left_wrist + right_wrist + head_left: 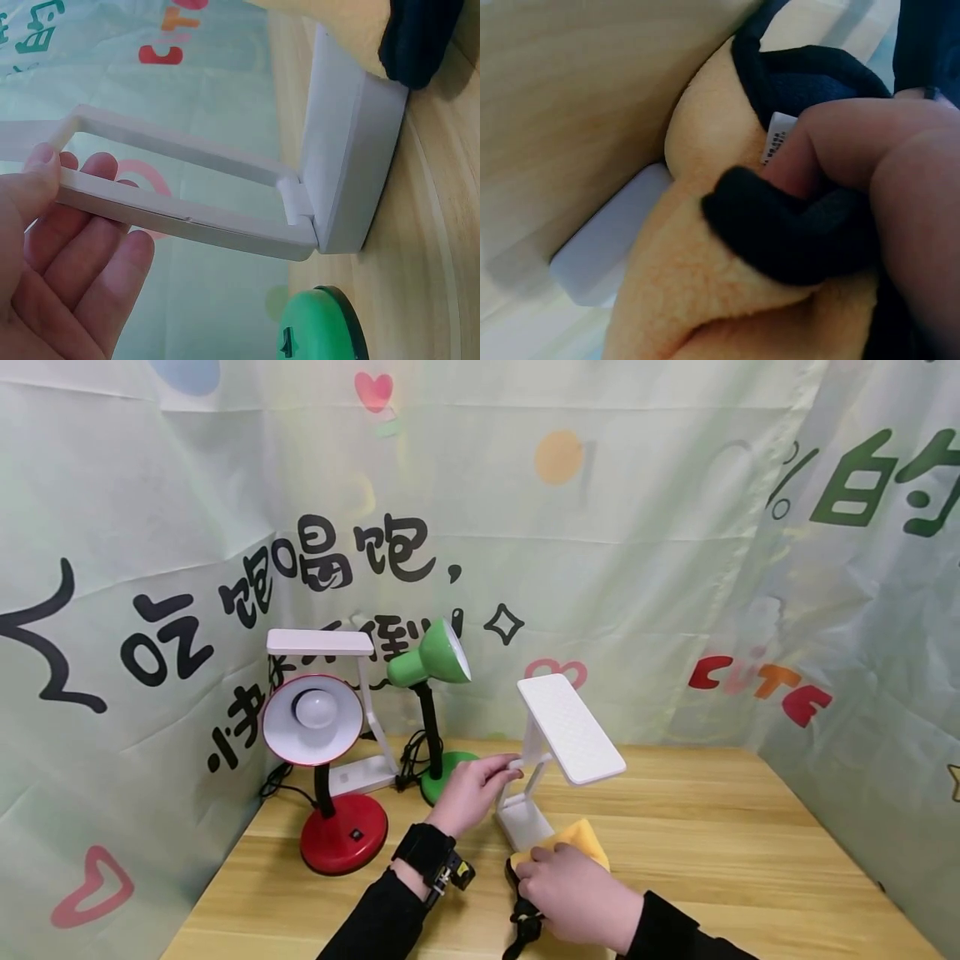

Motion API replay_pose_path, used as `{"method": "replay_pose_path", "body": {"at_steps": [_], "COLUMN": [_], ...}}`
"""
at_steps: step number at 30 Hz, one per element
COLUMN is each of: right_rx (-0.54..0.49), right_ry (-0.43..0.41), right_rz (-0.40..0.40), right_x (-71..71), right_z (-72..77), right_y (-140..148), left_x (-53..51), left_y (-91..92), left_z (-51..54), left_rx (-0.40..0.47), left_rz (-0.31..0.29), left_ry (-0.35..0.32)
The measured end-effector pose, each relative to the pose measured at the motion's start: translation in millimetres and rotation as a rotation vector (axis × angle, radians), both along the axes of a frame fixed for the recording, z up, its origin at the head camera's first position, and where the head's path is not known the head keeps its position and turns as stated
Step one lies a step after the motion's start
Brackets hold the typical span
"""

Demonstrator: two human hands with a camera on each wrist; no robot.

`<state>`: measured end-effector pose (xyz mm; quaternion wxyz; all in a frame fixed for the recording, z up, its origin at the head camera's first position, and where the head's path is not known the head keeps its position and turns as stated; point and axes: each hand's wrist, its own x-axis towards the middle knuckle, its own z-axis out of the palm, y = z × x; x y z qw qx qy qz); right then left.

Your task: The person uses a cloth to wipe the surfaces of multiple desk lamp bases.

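Observation:
A white folding desk lamp (pixel 570 731) stands near the middle of the table, its flat head tilted over its base (pixel 523 822). My left hand (pixel 471 793) pinches the upper part of the lamp's frame-shaped arm (pixel 187 210) between thumb and fingers. At the near end of the base my right hand (pixel 573 893) grips a fluffy yellow cloth (pixel 581 839) with black edging (pixel 780 232) and a small white tag (pixel 778 135). That cloth hides part of the base in the left wrist view. The right fingertips are tucked behind the black edging in the right wrist view.
Left on the wooden table (pixel 697 810) stand a red lamp (pixel 345 835), a green lamp (pixel 431 664) and another white lamp (pixel 318 643). Black cords (pixel 411 760) lie among them. A printed curtain (pixel 637 593) hangs behind and at both sides.

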<state>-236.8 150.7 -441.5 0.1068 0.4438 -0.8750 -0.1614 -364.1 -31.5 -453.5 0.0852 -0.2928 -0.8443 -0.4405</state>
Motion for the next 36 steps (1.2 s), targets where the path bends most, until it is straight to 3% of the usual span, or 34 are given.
{"method": "replay_pose_path", "body": {"at_steps": [5,15,20,26,36], "right_rx": [-0.011,-0.104,-0.113,-0.101,-0.012], "right_ry": [0.067,0.212,0.243,0.200,-0.003], "right_rz": [-0.006,-0.030,-0.035,-0.036,-0.053], "right_x": [-12.6,-60.4,-70.7,-60.8,-15.3], "right_z": [-4.6,-21.9,-26.2,-22.8,0.6], "right_y": [-6,-20,-22,-20,-8], "left_x": [0.5,3.3,6.0,6.1,1.5], "left_y": [-0.5,-0.2,-0.2,0.9,-0.6], "left_z": [0.9,4.5,7.1,6.7,1.5], "left_rx": [0.003,0.004,0.011,0.011,0.007], "left_rz": [-0.003,0.001,0.002,0.002,0.000], "left_ry": [-0.001,-0.012,-0.027,-0.010,-0.013]}}
